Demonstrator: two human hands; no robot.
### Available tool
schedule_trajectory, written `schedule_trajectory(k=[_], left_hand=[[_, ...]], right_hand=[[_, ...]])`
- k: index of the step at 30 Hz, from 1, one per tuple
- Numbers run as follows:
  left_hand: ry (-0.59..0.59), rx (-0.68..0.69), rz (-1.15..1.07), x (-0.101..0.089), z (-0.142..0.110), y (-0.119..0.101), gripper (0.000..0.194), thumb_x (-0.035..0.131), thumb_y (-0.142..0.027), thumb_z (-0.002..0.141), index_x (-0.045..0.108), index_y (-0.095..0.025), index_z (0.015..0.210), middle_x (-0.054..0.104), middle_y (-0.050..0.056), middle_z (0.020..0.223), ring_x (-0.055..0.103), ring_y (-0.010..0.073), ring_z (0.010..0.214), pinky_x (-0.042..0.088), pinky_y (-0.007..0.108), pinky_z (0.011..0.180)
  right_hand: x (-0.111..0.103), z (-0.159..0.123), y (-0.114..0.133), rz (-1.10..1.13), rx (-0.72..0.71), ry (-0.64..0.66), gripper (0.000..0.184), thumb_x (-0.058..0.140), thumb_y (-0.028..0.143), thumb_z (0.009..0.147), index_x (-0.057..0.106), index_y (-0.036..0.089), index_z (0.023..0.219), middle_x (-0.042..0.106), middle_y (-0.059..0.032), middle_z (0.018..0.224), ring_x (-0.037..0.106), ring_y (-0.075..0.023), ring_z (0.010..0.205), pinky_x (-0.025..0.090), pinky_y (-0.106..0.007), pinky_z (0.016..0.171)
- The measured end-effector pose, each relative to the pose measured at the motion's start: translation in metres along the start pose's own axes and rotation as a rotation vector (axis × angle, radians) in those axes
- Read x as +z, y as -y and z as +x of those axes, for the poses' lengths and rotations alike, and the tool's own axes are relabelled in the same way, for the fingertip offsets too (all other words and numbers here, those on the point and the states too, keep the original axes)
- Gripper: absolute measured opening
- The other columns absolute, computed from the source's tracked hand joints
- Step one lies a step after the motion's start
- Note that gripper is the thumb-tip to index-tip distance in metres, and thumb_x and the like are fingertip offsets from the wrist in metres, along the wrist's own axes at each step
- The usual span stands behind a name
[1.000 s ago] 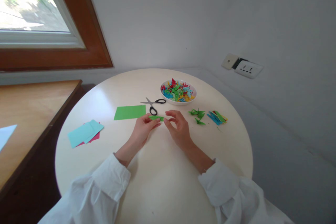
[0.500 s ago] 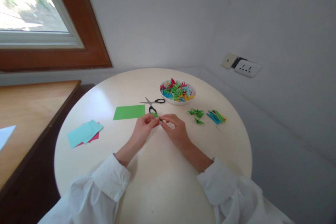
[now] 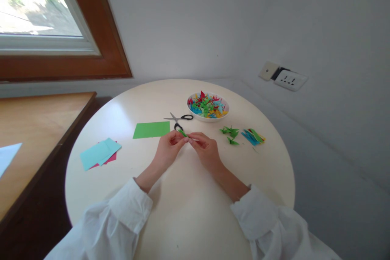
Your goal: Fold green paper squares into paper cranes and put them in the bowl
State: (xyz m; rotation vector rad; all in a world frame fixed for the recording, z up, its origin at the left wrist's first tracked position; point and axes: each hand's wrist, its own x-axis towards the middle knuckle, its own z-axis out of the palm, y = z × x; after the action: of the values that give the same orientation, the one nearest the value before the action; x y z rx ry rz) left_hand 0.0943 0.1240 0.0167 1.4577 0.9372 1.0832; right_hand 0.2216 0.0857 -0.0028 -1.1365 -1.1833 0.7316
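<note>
Between the fingertips of both hands is a small folded piece of green paper, its narrow points sticking up; the rest is hidden by fingers. My left hand pinches it from the left, and my right hand pinches its other side, the fingertips of the two nearly touching. Just beyond them lie spread scissors with black handles. A flat green paper sheet rests to the left of the scissors. Several green paper cranes lie to the right of my right hand.
A white bowl full of colourful paper cranes stands at the back of the round white table. Coloured paper strips lie at the right. Light blue sheets overlap red paper at the left. A wooden surface adjoins beneath the window.
My fingers have shifted slightly on the green paper, whose points now stand narrower and more upright. The whole view has moved a little; the other things lie as before.
</note>
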Motion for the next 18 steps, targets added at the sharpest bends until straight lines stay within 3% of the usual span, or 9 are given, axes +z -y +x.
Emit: schedule_trajectory(k=[9,18], left_hand=[[-0.058,0.009,-0.047,0.0035,-0.0028,-0.0039,0.013,0.069,-0.023,0.061,0.058,-0.016,0.06,0.059,-0.001,0.059,0.054,0.0115,0.059,0.041,0.023,0.058],[-0.121,0.02,-0.075,0.0065,-0.0058,-0.0059,0.012,0.07,-0.023,0.059,0.062,-0.015,0.062,0.063,0.0,0.059,0.058,0.0122,0.057,0.045,0.023,0.056]], right_hand=[[0.0015,-0.0011,0.0004,0.0,0.005,-0.027,0.014,0.06,0.028,0.073,0.07,0.019,0.08,0.067,-0.0068,0.088,0.061,-0.0178,0.084,0.05,-0.029,0.07],[0.0027,-0.0019,0.001,-0.033,-0.019,-0.081,0.021,0.062,0.026,0.074,0.065,0.019,0.093,0.068,-0.0049,0.088,0.062,-0.0169,0.083,0.049,-0.029,0.07]])
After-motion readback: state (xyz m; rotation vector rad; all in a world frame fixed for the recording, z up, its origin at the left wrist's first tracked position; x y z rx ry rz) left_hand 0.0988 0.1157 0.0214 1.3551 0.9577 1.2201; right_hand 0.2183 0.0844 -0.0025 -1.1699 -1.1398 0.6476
